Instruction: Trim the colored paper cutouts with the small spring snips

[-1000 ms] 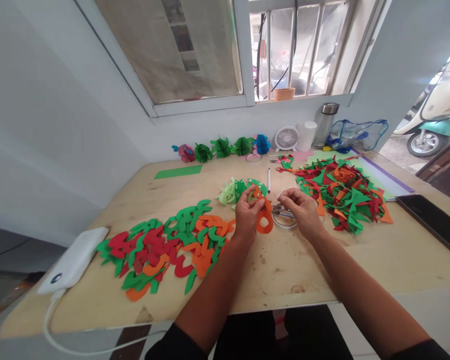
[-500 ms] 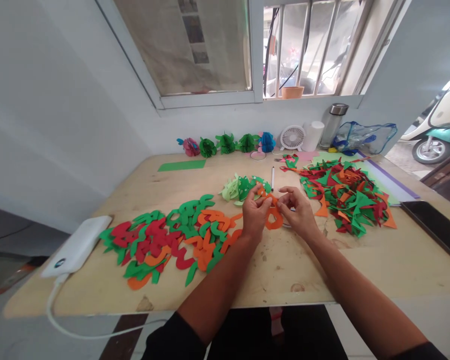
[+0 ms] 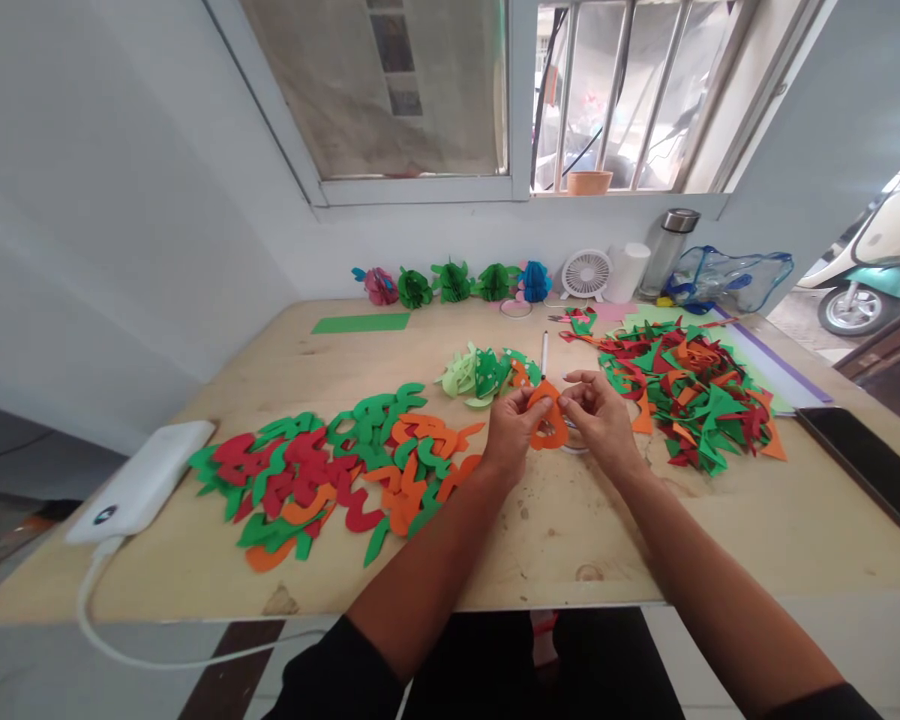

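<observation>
Facing the camera, an orange cutout (image 3: pixel 548 441) is pinched by left hand (image 3: pixel 511 430) and right hand (image 3: pixel 598 412). Scraps (image 3: pixel 694 390) are heaped at three o'clock.

The bare pale wooden worktop (image 3: pixel 540 540) is open between the wavy red, green and orange paper cutouts (image 3: pixel 345 470) and the long black phone (image 3: pixel 870 465). Farther back, the white fan (image 3: pixel 586 272) and clear metal-capped bottle (image 3: pixel 667 255) block the rear; the jagged multicoloured paper scraps (image 3: pixel 697 390) obstruct the right.
</observation>
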### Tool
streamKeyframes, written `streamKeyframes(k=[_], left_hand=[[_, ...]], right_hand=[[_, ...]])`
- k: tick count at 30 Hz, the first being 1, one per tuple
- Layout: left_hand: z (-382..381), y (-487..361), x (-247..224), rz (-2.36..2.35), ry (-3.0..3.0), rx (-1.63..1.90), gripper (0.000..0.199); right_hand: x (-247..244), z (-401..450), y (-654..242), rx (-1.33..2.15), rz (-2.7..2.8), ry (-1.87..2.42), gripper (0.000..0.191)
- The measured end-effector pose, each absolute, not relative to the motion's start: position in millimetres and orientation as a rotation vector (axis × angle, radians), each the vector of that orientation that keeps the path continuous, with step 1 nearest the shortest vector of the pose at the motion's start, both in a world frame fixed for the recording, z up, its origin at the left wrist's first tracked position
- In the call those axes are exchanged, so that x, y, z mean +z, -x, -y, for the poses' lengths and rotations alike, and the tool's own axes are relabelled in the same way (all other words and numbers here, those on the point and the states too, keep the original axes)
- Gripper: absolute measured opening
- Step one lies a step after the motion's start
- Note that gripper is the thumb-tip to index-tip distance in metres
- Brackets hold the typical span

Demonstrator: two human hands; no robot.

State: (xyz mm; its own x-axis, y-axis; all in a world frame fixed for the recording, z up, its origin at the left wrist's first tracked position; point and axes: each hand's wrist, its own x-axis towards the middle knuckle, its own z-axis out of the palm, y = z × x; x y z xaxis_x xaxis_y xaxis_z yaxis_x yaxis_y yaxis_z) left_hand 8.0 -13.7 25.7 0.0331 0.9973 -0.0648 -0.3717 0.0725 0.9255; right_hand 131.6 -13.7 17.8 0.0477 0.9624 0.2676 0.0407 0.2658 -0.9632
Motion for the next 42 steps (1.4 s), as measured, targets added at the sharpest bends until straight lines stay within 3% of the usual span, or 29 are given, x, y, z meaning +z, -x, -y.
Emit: streamKeyframes(k=[10, 20, 42], left_hand=[[17.3, -9.1, 11.5, -1.084, -1.496, 1.487, 0.011], [23.7, -6.3, 22.2, -1.183, -1.79, 1.527, 0.015], [13.6, -5.6, 29.0, -0.974, -1.015, 1.349, 0.012]], right_hand=[[27.1, 14.9, -129.8, 1.067, 1.22, 1.012, 0.034], [25.1, 12.7, -130.9, 1.146, 1.158, 0.98, 0.038], [29.1, 16.1, -128.9, 1.107, 1.16, 1.027, 0.032]])
